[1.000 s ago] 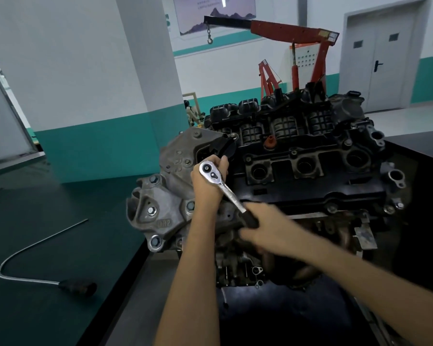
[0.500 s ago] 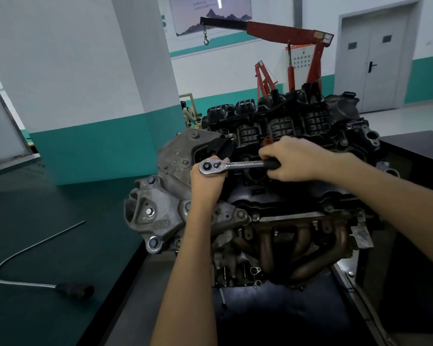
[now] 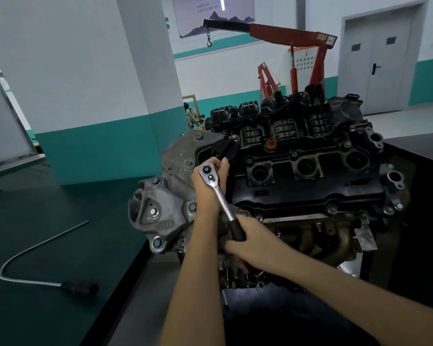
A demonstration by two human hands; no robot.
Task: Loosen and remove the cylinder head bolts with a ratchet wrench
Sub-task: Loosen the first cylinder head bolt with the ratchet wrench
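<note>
Head view: left hand fingers wrap ratchet wrench head, right hand grips handle; bolt hidden.

Indoor, flat overhead light, moderate. Ceiling strip glares as a white streak on the poster. Pale walls bright; engine dark, its underside lost in shadow. Chrome of ratchet wrench glints; right hand softly blurred. Wide-angle bowing: pillar and door lean at edges.
</note>
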